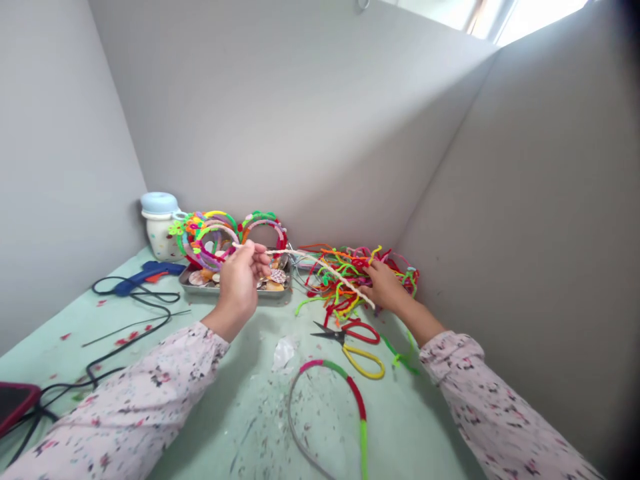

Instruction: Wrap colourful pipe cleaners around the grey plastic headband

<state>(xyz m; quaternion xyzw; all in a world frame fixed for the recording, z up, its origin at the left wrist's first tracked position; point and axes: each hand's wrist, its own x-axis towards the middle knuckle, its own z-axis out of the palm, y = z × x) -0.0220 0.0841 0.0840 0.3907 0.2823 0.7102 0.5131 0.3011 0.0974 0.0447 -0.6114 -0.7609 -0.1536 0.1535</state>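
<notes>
My left hand [244,270] is closed on a cream pipe cleaner [330,269], which stretches out to the right and droops toward its free end. My right hand [384,285] reaches into a tangled heap of coloured pipe cleaners [345,257], red, green, orange and yellow. Its fingertips are partly buried there, so whether they grip a strand is unclear. Nearer to me lies a headband [356,393], a thin grey hoop partly wrapped in pink, green and red. Scissors [357,347] with one red and one yellow handle rest between heap and headband, blades apart.
Behind my left hand, a metal tray [200,290] holds shells and several wrapped headbands [215,230]. A lidded white jar [163,230] stands at the back left. Left lie a blue glue gun [145,277], a black cord [95,367] and a red-edged device [17,403]. Grey walls enclose the table.
</notes>
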